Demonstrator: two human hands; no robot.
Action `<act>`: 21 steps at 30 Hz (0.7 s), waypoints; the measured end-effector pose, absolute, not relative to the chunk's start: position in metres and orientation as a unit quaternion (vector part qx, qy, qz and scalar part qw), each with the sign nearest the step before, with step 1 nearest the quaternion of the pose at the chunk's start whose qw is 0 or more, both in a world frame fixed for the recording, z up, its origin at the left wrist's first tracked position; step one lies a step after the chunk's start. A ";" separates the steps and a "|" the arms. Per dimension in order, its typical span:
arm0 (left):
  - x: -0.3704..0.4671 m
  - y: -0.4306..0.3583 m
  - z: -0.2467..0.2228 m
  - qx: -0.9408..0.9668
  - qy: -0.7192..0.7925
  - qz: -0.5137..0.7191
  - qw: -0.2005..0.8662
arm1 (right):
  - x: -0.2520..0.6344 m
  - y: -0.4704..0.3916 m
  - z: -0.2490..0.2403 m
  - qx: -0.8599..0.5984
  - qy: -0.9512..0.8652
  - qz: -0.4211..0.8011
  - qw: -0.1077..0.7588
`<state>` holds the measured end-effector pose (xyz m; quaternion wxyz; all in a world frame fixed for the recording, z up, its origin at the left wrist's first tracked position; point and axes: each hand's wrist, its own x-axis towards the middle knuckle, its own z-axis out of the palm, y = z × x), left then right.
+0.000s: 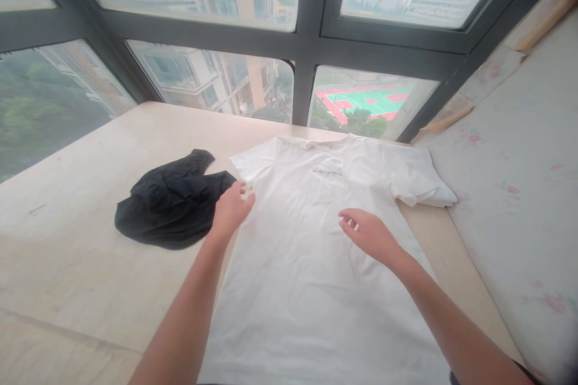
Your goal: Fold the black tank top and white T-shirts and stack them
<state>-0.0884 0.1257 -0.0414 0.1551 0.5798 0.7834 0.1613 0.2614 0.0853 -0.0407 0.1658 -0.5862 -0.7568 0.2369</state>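
A white T-shirt (307,264) lies spread face up, its collar toward the window and small dark lettering on the chest. My left hand (233,209) is at the shirt's left edge, just below the sleeve. Its thumb and forefinger are apart with a gap between them; whether it touches the cloth is hard to tell. Over the right half of the chest hovers my right hand (370,233), fingers loosely bent and holding nothing. A black garment (169,204) lies bunched up to the left, close beside my left hand.
Folded white cloth (422,174) lies by the shirt's right sleeve, against the flowered wall (510,192). Everything rests on a pale, light-coloured ledge (67,252). Dark window frames (307,42) close off the far side, with buildings and a sports court outside.
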 end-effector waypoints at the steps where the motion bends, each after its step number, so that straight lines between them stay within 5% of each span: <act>1: -0.094 0.146 -0.041 0.581 0.784 0.163 0.142 | 0.245 0.104 -0.044 -0.566 -0.769 0.242 0.170; 15: -0.181 0.306 -0.069 0.583 0.791 0.095 0.163 | 0.133 0.356 -0.067 -0.549 -0.817 0.166 0.057; 21: -0.198 0.323 -0.065 0.578 0.788 0.134 0.163 | 0.135 0.416 -0.069 -0.593 -0.790 0.114 0.103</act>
